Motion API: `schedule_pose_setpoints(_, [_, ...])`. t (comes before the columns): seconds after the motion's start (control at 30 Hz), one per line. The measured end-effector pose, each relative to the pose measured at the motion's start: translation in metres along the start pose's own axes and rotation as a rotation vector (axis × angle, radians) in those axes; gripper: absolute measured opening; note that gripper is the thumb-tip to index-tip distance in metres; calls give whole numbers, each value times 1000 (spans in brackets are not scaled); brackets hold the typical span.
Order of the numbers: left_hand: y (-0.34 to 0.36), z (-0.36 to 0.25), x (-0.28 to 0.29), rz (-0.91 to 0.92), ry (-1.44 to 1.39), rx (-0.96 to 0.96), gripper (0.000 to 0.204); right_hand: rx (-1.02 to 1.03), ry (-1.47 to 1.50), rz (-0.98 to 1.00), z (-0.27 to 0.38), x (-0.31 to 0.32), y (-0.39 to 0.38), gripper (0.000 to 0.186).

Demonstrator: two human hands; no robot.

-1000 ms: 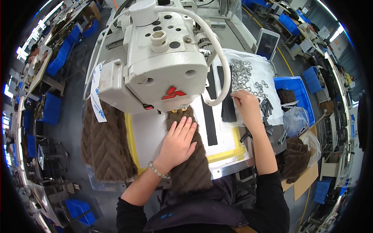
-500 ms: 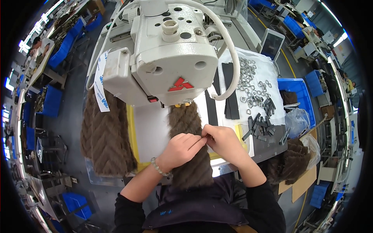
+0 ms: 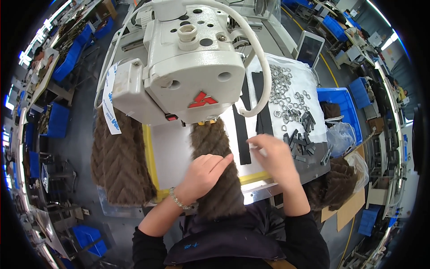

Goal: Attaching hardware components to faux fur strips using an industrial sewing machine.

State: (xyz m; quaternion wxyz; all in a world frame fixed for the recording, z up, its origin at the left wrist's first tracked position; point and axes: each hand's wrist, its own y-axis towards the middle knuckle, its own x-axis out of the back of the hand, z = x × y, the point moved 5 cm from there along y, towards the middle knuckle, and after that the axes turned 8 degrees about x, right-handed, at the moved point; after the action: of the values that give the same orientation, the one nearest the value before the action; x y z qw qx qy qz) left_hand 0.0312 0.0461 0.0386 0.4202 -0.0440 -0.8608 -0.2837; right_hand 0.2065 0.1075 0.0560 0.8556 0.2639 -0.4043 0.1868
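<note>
Item 1: L hand (image 3: 199, 179), fingers together, is lying across a brown fur strip (image 3: 219, 195), forefinger pointing up & right. Thumb side is hiding; can't tell if anything's being pinched. The light weight on top is prob. keeping the fur flat.

Item 2: R hand (image 3: 278, 159), blurring, is hanging just right of the fur w/ fingers loosely bent; from where I'm standing, can't tell if it's holding anything.

Item 3: the fur strip itself is running from under the sewing machine (image 3: 192, 74) down over the table's front edge twd. the lap, presumably so the length is hanging clear.

Item 4: black strip (image 3: 243, 141), 1 pc, is lying beside the fur on a white board (image 3: 170, 150) w/ yellow tape (image 3: 151, 163) edging it, maybe as a border.

Item 5: on R, metal rings (image 3: 289, 105) (qty. many) are sitting loose on a white sheet (image 3: 317, 133), w/ small dark pcs (image 3: 300, 145) near; prob. spread for easy picking.

Item 6: larger fur piece (image 3: 121, 168) is lying at L end, apart from the strip.

Item 7: blue bin (image 3: 354, 110) is standing at far R, more fur (image 3: 341, 184) below it.
</note>
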Motion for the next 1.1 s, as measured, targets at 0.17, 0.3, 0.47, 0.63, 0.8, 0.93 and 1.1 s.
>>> schedule_pose_setpoints(0.17, [-2, 8, 13, -79, 41, 39, 25, -334, -373, -46, -55, 55, -24, 16])
schedule_pose_setpoints(0.3, [-1, 7, 19, -72, 92, 61, 24, -514, -390, 15, -73, 70, -47, 16])
schedule_pose_setpoints(0.47, [-2, 4, 24, -66, 109, 65, 21, -575, -260, -66, -78, 69, -53, 17])
schedule_pose_setpoints(0.63, [-5, 4, 26, -95, 129, 106, 20, -516, -218, -108, -77, 57, -50, 17])
schedule_pose_setpoints(0.8, [-4, 7, 25, -122, 144, 136, 17, -517, -281, -73, -81, 43, -45, 20])
schedule_pose_setpoints(0.93, [-7, 7, 22, -119, 132, 154, 16, -557, -268, -54, -85, 39, -47, 19])
schedule_pose_setpoints(1.1, [-11, 9, 21, -153, 63, 175, 16, -551, -236, -69, -84, 39, -46, 17])
